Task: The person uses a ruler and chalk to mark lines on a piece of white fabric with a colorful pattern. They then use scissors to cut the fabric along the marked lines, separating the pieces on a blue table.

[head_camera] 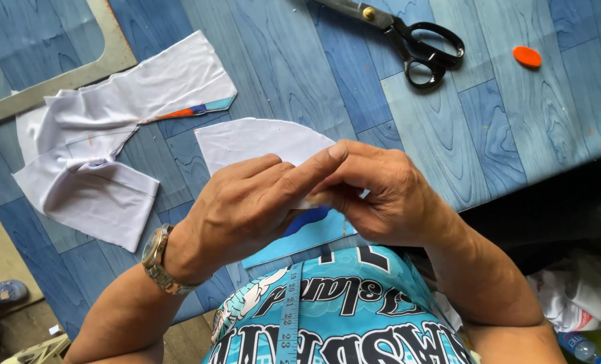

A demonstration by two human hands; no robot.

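White curved fabric piece (256,143) is pinched at its edge by both the left hand (246,205) and right hand (381,195), seemingly mid-fold, so the next move calls for steady fingertip pressure; scissors (408,37) lie at one o'clock on the tabletop (503,128).

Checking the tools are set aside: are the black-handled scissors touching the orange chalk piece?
Apart. The head view shows the scissors and the orange chalk piece with bare blue table between them.

Curved white fabric piece (260,141), pinched above the table.
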